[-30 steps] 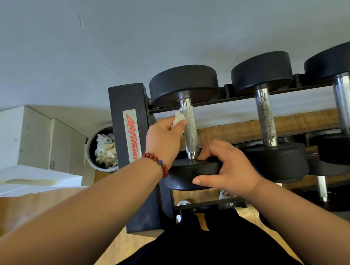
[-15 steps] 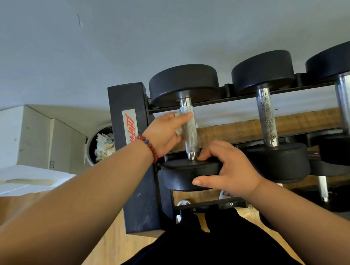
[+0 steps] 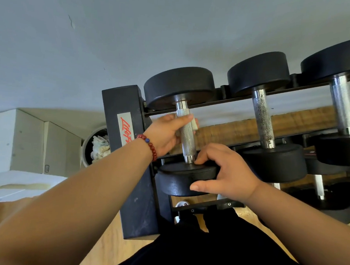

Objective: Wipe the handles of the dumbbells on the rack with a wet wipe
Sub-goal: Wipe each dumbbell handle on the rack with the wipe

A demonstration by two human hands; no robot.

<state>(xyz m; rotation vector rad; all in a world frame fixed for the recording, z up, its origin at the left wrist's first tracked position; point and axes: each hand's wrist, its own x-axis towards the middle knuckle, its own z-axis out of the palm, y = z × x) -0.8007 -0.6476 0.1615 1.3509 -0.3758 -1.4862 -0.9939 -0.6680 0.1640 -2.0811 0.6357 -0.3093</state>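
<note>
The leftmost dumbbell's knurled steel handle (image 3: 187,133) stands between two black weight heads on the top tier of the black rack (image 3: 128,150). My left hand (image 3: 166,132) reaches behind that handle and holds a white wet wipe (image 3: 194,124), a corner of which shows to the handle's right. My right hand (image 3: 224,173) grips the near weight head (image 3: 179,179), thumb along its side and fingers over its top by the handle's base. A second dumbbell handle (image 3: 263,120) to the right looks speckled and dirty. A third handle (image 3: 342,108) is further right.
A round bin (image 3: 97,148) with crumpled used wipes sits left of the rack's end post. White boxes (image 3: 27,141) stand at the far left. Lower tiers hold more dumbbells (image 3: 329,193). Wooden floor lies below, and my dark trousers (image 3: 214,246) fill the bottom middle.
My left hand slid from the left side of the handle round behind it, carrying the wipe, which now shows on the handle's right. My right hand stayed on the near weight head.
</note>
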